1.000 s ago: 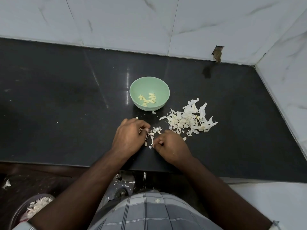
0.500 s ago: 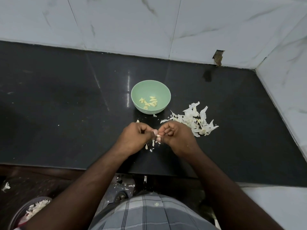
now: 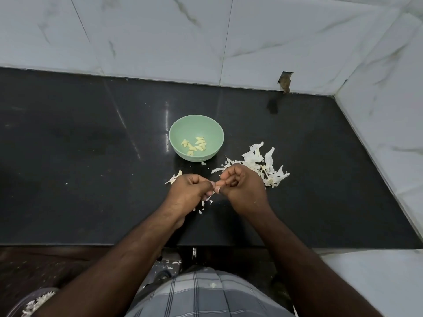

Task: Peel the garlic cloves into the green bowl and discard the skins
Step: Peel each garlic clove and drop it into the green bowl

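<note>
Nearby, skin pile [image 3: 258, 163] right of green bowl [image 3: 180, 124], black counter [image 3: 80, 179].

The tabletop [image 3: 80, 156] is polished black stone, glossy with streaks of reflected light. The wall tiles [image 3: 160, 30] look like smooth veined white marble. The green bowl [image 3: 180, 126] appears matt plastic; the garlic skins [image 3: 270, 165] are papery.

Dim, soft overhead light; pale glare streaks on the black counter [image 3: 91, 156]; wide-angle bowing at edges.
</note>
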